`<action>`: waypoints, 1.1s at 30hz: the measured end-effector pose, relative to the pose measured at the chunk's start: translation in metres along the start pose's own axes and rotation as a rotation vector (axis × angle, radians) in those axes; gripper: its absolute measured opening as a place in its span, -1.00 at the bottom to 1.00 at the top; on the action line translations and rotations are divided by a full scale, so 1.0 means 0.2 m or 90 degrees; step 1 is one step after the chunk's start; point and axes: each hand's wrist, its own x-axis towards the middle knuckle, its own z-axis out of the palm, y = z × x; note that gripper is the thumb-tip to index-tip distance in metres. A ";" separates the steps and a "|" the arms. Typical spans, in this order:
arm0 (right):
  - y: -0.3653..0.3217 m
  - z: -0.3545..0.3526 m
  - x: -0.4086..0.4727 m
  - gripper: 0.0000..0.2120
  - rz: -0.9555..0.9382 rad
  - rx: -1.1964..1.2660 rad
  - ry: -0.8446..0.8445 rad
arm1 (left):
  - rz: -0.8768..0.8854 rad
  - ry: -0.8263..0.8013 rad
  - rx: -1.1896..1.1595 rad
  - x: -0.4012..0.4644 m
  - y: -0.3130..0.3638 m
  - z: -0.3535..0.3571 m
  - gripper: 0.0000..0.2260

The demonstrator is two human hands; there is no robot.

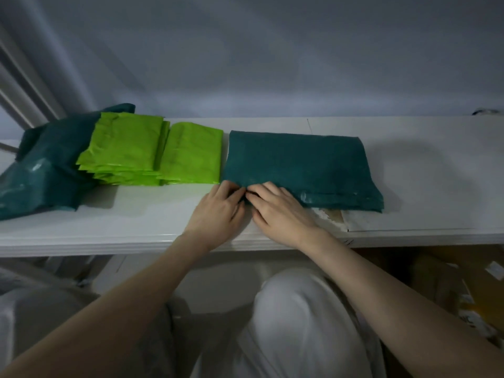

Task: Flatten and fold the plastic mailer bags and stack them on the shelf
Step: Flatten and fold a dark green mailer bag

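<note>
Right now your left hand (218, 211) and your right hand (275, 214) meet at the near-left corner of the dark teal mailer (300, 165), fingertips bent down onto its front edge. They look to be pinching or pressing that edge, though whether any finger is hooked under the film is hidden. The teal mailer lies flat on the white shelf (136, 227), just right of the two stacks of folded lime-green mailers (152, 154), and it looks already folded at least once.

Mind the slick plastic. If you press only at this one corner, the far-right end of the teal mailer is free to spring up or slide, and the fold will likely go crooked. Trapped air could also puff the layers apart once you let go.

The teal mailer's near edge overhangs a torn patch of white paper (335, 216) on the shelf, which may snag the film as you drag it.

Beyond the green stacks, a loose heap of unfolded teal bags (41, 170) leans near the shelf's front; a careless sweep leftward could knock it off.
</note>
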 end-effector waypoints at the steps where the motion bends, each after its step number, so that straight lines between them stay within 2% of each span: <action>1: -0.01 0.01 -0.02 -0.53 0.004 -0.020 -0.008 | -0.004 -0.011 0.019 -0.02 0.01 0.01 -0.47; 6: -0.07 0.04 -0.05 -0.51 0.092 -0.097 -0.034 | -0.025 -0.058 0.075 -0.08 0.04 0.04 -0.41; 11: -0.04 0.04 -0.06 -0.52 0.108 -0.069 -0.039 | -0.040 -0.083 0.147 -0.08 0.09 0.07 -0.34; 16: 0.03 0.02 -0.11 -0.52 0.162 -0.090 -0.023 | -0.047 -0.051 0.197 -0.05 0.15 0.06 -0.39; 21: 0.15 0.01 -0.24 -0.51 0.218 -0.127 -0.018 | -0.075 0.029 0.206 -0.04 0.16 0.10 -0.51; 26: 0.23 0.03 -0.33 -0.50 0.230 -0.127 0.011 | -0.087 -0.033 0.194 -0.04 0.19 0.07 -0.42; 28: 0.22 0.04 -0.32 -0.46 0.240 -0.117 0.015 | -0.119 -0.037 0.192 -0.02 0.20 0.06 -0.50; 31: 0.21 0.05 -0.31 -0.46 0.254 -0.106 0.017 | -0.052 0.016 0.184 0.01 0.26 0.05 -0.47; 33: 0.21 0.06 -0.31 -0.47 0.257 -0.106 0.023 | 0.046 -0.010 0.161 0.04 0.33 0.06 -0.36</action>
